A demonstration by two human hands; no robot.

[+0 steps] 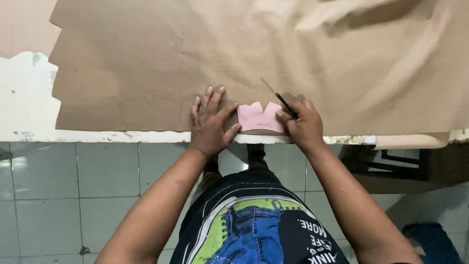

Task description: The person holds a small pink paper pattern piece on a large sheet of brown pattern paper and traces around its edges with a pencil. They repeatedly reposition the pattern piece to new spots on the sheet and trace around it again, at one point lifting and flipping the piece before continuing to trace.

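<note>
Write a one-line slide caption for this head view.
Left hand pins small pink paper template on brown paper sheet; right hand holds dark pencil.

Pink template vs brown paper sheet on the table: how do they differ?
Colour: the pink template is pale pink, the brown paper sheet tan. Size: the template is a small piece, while the sheet covers most of the table. Shape: the template's top edge is notched, while the sheet is broad and wrinkled. The left hand presses the sheet and touches the template, while the right hand with a pencil is at the template's edge. Both lie flat.
</note>
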